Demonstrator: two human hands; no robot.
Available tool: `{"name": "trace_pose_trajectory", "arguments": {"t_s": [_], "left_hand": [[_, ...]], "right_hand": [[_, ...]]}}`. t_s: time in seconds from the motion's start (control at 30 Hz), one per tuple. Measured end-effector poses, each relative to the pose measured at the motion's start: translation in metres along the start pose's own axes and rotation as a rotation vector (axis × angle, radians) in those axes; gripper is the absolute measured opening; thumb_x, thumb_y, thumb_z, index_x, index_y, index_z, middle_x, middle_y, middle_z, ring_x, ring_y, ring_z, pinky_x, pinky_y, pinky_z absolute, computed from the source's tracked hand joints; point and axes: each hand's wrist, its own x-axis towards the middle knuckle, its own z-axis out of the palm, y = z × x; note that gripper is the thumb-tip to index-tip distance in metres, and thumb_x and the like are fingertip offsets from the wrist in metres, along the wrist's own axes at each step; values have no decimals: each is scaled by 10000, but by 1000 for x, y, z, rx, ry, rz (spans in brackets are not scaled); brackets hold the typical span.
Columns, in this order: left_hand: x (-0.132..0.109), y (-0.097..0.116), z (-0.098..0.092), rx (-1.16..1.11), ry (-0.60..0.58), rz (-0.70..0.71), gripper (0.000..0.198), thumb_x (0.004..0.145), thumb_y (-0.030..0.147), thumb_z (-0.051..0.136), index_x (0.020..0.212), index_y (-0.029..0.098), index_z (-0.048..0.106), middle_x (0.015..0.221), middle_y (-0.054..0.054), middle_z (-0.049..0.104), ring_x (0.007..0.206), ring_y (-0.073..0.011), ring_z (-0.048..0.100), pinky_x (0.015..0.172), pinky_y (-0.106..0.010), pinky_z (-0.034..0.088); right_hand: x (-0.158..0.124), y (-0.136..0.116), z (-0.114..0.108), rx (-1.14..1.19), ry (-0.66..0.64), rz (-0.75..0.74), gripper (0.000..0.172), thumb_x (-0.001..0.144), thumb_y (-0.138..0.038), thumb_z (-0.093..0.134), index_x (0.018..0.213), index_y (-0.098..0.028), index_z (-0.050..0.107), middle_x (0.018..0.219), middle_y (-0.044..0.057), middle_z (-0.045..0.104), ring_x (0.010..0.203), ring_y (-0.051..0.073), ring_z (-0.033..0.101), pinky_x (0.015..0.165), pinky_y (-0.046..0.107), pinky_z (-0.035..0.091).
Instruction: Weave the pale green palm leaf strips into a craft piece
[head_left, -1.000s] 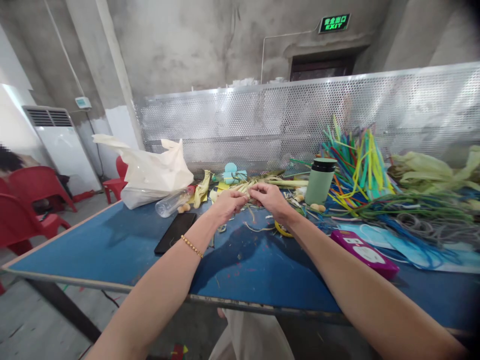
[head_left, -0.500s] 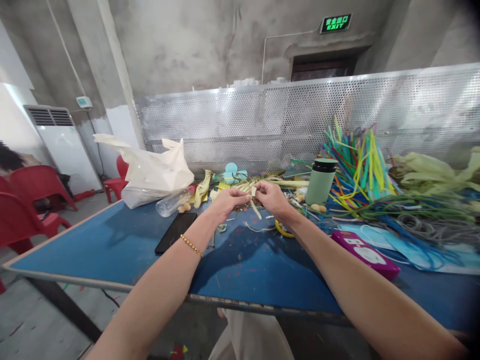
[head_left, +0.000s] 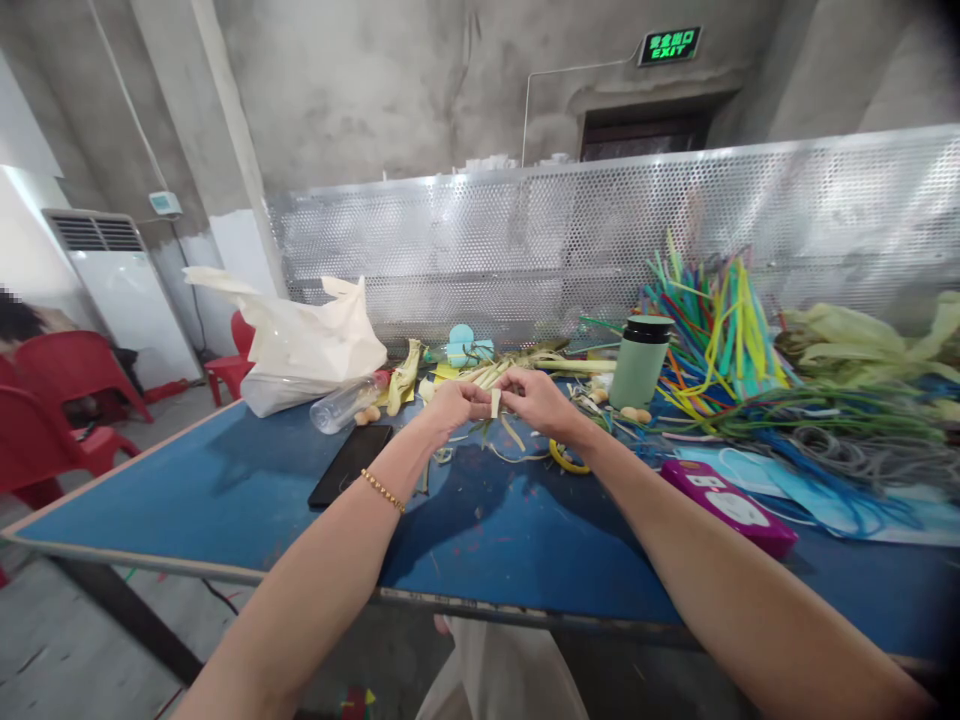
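Note:
My left hand [head_left: 454, 406] and my right hand [head_left: 537, 400] meet above the middle of the blue table [head_left: 262, 455]. Both are closed, pinching a pale yellow-green plant strip [head_left: 496, 403] between their fingertips. A loose end [head_left: 514, 433] dangles below the right fingers; whether it belongs to the same strip I cannot tell. Just behind the hands lies a heap of long pale stalks [head_left: 555, 366]. A yellow ring [head_left: 568, 458], perhaps a tape roll, rests under my right wrist. Thin scraps [head_left: 443, 455] are scattered below my left hand.
To the left are a black phone [head_left: 350, 466], a clear bottle [head_left: 346, 403] and a white plastic bag [head_left: 315, 340]. On the right stand a green cup [head_left: 640, 365], colourful strips [head_left: 739, 340], a purple power socket [head_left: 727, 507] and blue masks [head_left: 825, 495]. A perforated metal screen [head_left: 465, 240] runs behind.
The pinched strip has turned and now hangs short and flat between my fingertips. Both hands have shifted only slightly and still hold it.

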Motion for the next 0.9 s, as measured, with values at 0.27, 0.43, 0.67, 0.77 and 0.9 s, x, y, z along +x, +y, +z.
{"name": "trace_pose_trajectory", "arguments": {"t_s": [0.27,0.43,0.67,0.77,0.9], "left_hand": [[0,-2,-4,-170,-242,-93,260,568,252,827,723,91,694,617,-46,642,484,-69,502,480,-216,321],[-1,-2,-2,-250,-267,-186,159,631,170,777,712,68,685,644,-114,682,511,-133,589,532,-266,404],[9,-3,-4,-556,-5,-258,41,747,108,639,786,103,652,817,-129,729,712,-197,686,609,-283,465],[15,-11,-5,-591,62,-217,28,740,136,661,752,112,666,738,-90,713,677,-164,658,606,-263,451],[19,-20,-2,-562,68,-74,174,654,229,781,727,93,701,591,-25,632,507,-80,498,537,-232,383]], "right_hand": [[-1,-7,-5,155,-94,35,161,762,-279,621,764,-133,688,644,11,637,586,121,517,573,245,381],[0,-8,-5,27,-2,-20,203,782,-330,642,819,-147,724,753,46,656,663,148,548,644,277,410],[0,-15,-12,-305,376,-30,250,859,-312,527,734,-162,684,734,67,631,699,168,537,682,285,393],[-2,-21,-3,-269,184,30,304,825,-312,538,574,-158,617,551,16,548,554,125,465,555,261,319],[-5,-21,13,-166,24,149,389,788,-380,556,470,-156,571,454,0,486,501,115,450,516,252,297]]}}
